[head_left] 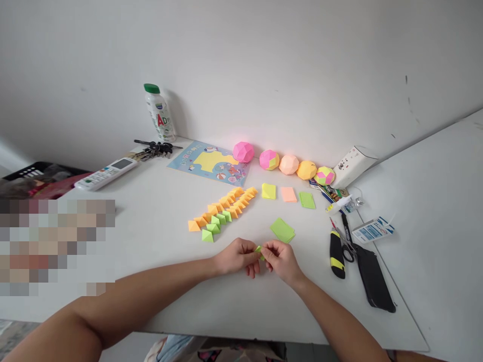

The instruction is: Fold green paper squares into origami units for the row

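Between my two hands is a small piece of folded green paper, mostly covered by fingers. My left hand pinches its left side, and my right hand pinches the right side. Just beyond the hands lies a stack of green paper squares. To the left stand rows of folded paper units, orange ones and several green ones. Farther back are small stacks of paper: yellow, peach and green.
Several faceted paper balls line the wall. At right lie a box cutter, scissors, a glue bottle and a black case. A bottle, keys, a remote and a printed sheet sit at left.
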Demonstrator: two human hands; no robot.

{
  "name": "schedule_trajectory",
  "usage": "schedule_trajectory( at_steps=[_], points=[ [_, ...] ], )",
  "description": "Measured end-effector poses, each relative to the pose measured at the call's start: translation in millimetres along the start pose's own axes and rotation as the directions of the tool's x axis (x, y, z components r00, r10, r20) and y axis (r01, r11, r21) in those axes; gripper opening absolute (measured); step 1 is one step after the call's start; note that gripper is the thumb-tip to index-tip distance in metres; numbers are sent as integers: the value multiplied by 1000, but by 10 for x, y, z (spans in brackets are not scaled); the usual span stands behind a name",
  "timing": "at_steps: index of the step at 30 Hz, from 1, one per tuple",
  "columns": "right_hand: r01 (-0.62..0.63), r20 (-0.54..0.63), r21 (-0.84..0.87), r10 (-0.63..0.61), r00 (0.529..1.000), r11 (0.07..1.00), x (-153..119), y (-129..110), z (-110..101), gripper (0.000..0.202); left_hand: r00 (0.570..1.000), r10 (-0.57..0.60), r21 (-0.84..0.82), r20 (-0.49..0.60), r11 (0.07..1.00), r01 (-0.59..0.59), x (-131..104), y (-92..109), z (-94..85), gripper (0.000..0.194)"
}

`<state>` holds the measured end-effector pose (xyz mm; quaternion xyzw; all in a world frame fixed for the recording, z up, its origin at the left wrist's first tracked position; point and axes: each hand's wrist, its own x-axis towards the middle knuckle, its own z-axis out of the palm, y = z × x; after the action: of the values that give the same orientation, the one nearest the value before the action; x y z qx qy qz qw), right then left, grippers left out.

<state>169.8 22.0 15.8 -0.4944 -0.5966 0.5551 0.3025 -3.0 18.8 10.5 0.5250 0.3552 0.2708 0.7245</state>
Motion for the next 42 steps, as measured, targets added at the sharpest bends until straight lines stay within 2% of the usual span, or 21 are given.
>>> schedule_trajectory(
  at_steps=[7,12,25,32,38,42],
  points=[
    [14,-8,84,-13,1000,996,-7,-4,5,25,1000,-7,-89,-13,996,6,12,4,-14,36],
    [53,11,17,-53,999,998,-18,54,4,18,998,28,-183,-49,982,-37,38,-44,-28,35],
    [53,-41,88,-50,998,995,-36,-49,38,8,998,45,-220,-45,974,-54,31,-50,-23,35],
    [63,-27,90,-61,998,994,-30,8,20,15,997,53,-171,-64,983,-63,63,-90,-17,38],
    [73,-12,-29,-73,997,997,-28,32,14,19,989,61,-40,-135,997,-67,80,-125,38,40],
    [46,3,-58,-46,999,997,-22,27,20,15,986,66,-30,-156,997,-71,67,-119,55,41]
  ],
)
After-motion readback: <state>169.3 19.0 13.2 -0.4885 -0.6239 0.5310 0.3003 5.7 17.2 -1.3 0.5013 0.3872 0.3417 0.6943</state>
